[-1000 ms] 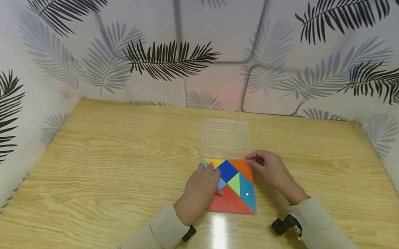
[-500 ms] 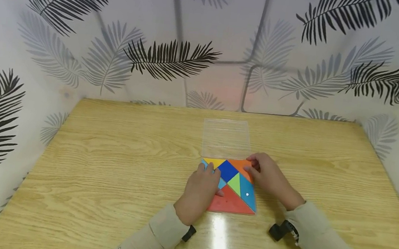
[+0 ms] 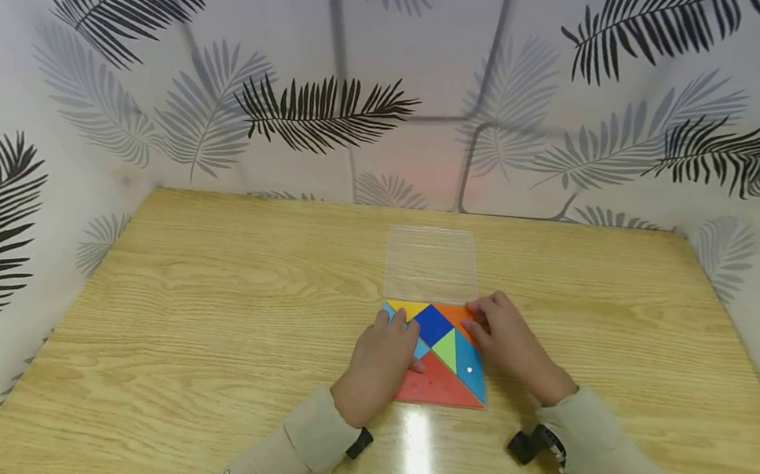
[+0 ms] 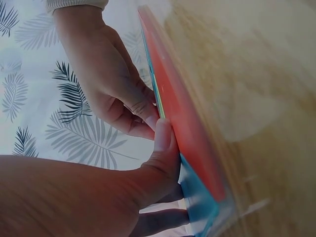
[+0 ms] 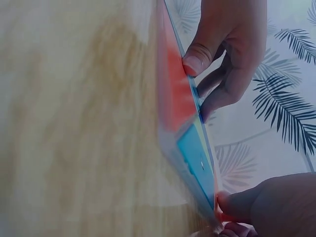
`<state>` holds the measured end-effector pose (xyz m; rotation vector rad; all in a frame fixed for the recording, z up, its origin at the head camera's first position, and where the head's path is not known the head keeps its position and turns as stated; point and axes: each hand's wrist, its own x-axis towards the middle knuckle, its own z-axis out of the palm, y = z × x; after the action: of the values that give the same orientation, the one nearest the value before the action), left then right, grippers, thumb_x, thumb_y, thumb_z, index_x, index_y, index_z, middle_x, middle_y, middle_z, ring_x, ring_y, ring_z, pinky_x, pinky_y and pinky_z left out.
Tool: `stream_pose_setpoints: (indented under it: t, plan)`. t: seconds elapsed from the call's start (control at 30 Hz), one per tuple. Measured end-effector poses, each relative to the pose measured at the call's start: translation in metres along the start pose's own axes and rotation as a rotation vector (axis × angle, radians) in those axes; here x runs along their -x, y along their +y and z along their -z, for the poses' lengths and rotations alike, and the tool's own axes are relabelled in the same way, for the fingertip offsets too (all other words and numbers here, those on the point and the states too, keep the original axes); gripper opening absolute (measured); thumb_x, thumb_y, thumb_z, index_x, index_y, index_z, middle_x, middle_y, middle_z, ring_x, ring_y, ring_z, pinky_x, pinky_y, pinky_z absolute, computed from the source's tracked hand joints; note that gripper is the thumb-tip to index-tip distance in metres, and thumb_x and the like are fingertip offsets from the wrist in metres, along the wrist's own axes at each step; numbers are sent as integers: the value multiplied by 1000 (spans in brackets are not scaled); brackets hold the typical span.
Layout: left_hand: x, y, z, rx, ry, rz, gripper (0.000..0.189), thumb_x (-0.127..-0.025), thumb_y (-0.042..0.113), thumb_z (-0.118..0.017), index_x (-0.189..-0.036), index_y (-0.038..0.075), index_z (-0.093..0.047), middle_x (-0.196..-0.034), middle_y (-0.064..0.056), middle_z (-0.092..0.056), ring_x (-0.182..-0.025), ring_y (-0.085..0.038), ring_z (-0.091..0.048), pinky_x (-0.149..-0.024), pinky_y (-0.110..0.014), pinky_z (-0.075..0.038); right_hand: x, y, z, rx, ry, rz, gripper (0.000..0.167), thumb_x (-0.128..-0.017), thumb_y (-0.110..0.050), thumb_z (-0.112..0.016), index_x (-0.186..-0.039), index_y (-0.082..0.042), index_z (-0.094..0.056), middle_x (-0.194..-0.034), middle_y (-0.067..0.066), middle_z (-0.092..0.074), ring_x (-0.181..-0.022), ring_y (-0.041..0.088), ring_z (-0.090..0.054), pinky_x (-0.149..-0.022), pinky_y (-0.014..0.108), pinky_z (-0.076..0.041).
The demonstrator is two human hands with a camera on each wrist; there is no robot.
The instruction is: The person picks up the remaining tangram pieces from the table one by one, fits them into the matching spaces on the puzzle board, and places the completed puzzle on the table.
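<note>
Tangram pieces lie together in a clear tray on the table in the head view: a red triangle (image 3: 442, 384), a dark blue square (image 3: 432, 326), a green triangle (image 3: 447, 350), a teal piece (image 3: 469, 366), a yellow piece (image 3: 407, 307) and an orange triangle (image 3: 453, 314). My left hand (image 3: 379, 363) rests on the left side, partly covering a light blue piece (image 3: 421, 349); its thumb touches the red triangle's top edge. At the back right corner my right hand (image 3: 513, 339) pinches the orange triangle between thumb and forefinger. In the right wrist view, its other fingers are mostly cut off.
The clear lid (image 3: 429, 265) lies flat behind the tray. Wood-grain table (image 3: 235, 314) surrounds them. A leaf-patterned curtain (image 3: 375, 47) hangs at the back and sides. A black wrist device (image 3: 532, 444) sits on the right sleeve.
My right hand has spread its thumb away from the forefinger, over the orange triangle, and its wrist has shifted slightly left. The left hand has stayed in place.
</note>
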<state>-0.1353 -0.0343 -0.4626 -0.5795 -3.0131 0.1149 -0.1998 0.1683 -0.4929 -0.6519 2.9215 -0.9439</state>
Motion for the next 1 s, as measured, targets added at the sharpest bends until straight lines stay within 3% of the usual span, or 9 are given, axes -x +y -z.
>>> stream_pose_setpoints:
  t: [0.3, 0.6, 0.83, 1.0]
  plan:
    - [-1, 0, -2, 33, 0, -1, 50, -78, 54, -61, -102, 9, -62, -113, -10, -59, -92, -22, -51, -63, -23, -49, 9, -9, -1, 218, 15, 85, 31, -91, -16, -60, -116, 2, -62, -100, 12, -51, -92, 27, -44, -76, 36, -45]
    - [-1, 0, -5, -24, 81, -15, 47, -76, 56, -60, -92, 12, -63, -102, -7, -61, -81, -19, -50, -57, -21, -47, 19, -24, -7, 407, 52, 200, 22, -90, -12, -61, -108, -1, -66, -101, 10, -56, -92, 30, -50, -76, 40, -46]
    - [-2, 1, -6, -50, 34, -17, 50, -78, 57, -57, -99, 12, -62, -105, -7, -60, -84, -19, -51, -59, -22, -48, 27, -37, -15, 706, 30, 368, 26, -87, -3, -59, -110, 7, -62, -101, 15, -57, -91, 29, -51, -83, 36, -45]
    - [-2, 1, -6, -63, 29, -14, 51, -78, 56, -60, -103, 12, -62, -94, -5, -57, -80, -18, -48, -59, -22, -48, 34, -50, -25, 772, 29, 434, 27, -87, 0, -57, -111, 9, -62, -106, 18, -59, -86, 29, -51, -79, 35, -47]
